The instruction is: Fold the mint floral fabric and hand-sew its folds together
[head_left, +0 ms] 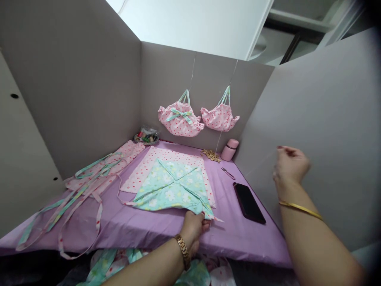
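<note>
My left hand (195, 228) pinches the near right corner of a mint-green floral cloth (169, 188) between thumb and fingers. The cloth has crossed fold lines, and narrow pink ties come from its near corners. Beneath it lies a pink dotted cloth (135, 176). Raised off to the right, my right hand (291, 163) is closed in a pinch and slightly blurred. A faint thread (258, 166) runs from its fingers down toward the table; any needle is too small to make out.
A phone (249, 202), small thread snips (228, 173), a pink flask (229, 150) and a brown pile (211, 155) lie on the right. At left are pink dotted pieces with ties (98, 174) and a basket (146, 138). Two dotted pouches (181, 119) hang at the back.
</note>
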### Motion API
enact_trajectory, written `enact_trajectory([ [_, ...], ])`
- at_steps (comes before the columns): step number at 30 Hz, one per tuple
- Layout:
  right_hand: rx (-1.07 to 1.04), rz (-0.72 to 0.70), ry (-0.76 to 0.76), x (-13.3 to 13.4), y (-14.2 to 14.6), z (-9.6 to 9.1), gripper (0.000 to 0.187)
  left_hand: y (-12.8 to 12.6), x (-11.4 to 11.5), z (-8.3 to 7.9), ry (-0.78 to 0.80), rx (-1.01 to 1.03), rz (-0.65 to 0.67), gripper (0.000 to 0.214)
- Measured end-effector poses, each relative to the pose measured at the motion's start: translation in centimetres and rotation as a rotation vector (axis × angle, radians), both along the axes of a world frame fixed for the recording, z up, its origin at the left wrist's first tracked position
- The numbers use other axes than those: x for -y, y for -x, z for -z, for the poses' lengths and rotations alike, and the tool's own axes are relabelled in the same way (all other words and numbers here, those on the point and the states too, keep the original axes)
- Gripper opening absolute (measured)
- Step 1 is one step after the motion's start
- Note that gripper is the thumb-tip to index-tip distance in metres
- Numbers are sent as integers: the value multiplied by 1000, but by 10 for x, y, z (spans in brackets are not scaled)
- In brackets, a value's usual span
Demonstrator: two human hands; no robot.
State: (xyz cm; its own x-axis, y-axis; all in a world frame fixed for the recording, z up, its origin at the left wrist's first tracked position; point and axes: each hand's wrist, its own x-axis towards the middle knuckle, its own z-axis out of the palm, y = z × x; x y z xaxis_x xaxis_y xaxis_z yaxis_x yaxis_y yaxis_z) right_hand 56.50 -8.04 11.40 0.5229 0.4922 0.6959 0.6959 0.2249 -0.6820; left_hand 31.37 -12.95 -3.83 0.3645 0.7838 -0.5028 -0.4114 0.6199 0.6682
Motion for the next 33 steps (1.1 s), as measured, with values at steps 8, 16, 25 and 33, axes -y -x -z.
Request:
enact_trajectory([
  [8, 121, -624, 723, 34, 103, 105, 14, 2, 0, -4, -22, 19, 26, 17],
  [16, 119, -693, 760, 45, 113, 120, 16, 0, 0, -1, -25, 9, 25, 17],
  [25, -65, -87, 281, 13, 35, 83, 30, -1, 1, -1, 1, -22, -11, 12],
  [33, 27, -212, 502, 22, 37, 86, 24, 1, 2, -1, -5, -12, -12, 13],
])
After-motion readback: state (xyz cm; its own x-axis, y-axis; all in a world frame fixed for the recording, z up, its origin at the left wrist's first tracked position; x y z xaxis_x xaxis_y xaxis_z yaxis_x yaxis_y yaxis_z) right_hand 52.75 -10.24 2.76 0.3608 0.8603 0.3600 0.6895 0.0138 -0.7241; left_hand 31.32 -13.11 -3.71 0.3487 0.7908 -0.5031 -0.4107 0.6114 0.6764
